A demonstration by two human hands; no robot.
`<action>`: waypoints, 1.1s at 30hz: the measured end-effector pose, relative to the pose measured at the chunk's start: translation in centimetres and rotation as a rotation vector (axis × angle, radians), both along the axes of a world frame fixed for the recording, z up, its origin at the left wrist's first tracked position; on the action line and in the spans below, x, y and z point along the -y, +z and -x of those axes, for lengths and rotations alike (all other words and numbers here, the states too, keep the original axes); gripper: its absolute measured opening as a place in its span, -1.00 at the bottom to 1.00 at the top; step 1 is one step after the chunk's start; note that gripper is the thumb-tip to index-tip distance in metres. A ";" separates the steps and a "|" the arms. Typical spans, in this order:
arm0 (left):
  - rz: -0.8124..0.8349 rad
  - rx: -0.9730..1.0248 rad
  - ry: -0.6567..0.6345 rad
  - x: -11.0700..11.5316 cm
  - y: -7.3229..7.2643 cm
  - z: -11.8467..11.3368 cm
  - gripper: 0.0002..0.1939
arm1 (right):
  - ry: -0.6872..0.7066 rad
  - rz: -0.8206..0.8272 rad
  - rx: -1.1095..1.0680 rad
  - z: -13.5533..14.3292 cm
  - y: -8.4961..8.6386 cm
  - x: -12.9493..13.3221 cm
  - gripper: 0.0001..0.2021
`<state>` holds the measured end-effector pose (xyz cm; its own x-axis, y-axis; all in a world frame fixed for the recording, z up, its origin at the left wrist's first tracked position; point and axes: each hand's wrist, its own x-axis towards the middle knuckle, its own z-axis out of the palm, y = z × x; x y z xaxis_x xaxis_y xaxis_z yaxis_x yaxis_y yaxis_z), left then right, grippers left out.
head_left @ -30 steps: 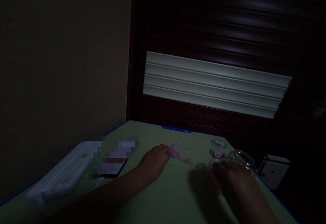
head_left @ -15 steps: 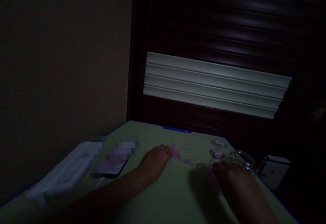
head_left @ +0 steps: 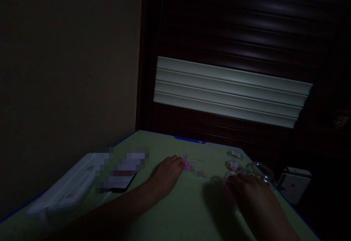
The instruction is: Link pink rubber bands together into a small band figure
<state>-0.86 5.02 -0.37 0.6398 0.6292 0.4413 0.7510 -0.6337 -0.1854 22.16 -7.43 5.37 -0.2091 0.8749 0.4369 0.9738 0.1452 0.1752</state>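
Observation:
Thin pink strands, perhaps small elastic bands, lie in a loose pile (head_left: 188, 165) on the pale green table. My left hand (head_left: 170, 170) rests at the pile's left edge, its fingers bent and close together. Whatever is under those fingertips is hidden. On the right, my right hand (head_left: 251, 191) is closed around a clear round container (head_left: 230, 193) with something pink in it. The hand covers much of that container, and the dim light hides its detail.
A clear round lid (head_left: 235, 155), a small round tub (head_left: 233, 165) and a clear open jar (head_left: 262, 169) stand beyond my right hand. Leftward lie a phone-like device (head_left: 124, 183) and a long white case (head_left: 68, 186). A white box (head_left: 294, 184) sits past the table's right edge.
Both hands stay almost in place, the left by the pink pile and the right at the clear container. The view shifts very slightly.

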 end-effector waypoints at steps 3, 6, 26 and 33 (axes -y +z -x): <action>-0.011 0.012 -0.001 0.2 0.2 -0.1 -0.77 | 0.006 0.018 0.001 -0.1 0.0 0.0 -0.76; -0.006 0.026 -0.007 0.6 0.5 -0.3 -0.78 | 0.004 0.018 -0.004 -0.1 0.0 0.0 -0.75; 0.526 0.587 -0.255 4.5 1.1 -2.7 -0.86 | 0.108 -0.065 -0.010 -0.1 -0.4 -0.3 -0.76; 0.490 0.587 -0.257 4.7 0.9 -2.6 -0.86 | 0.158 -0.082 -0.015 0.7 -0.7 -0.3 -0.77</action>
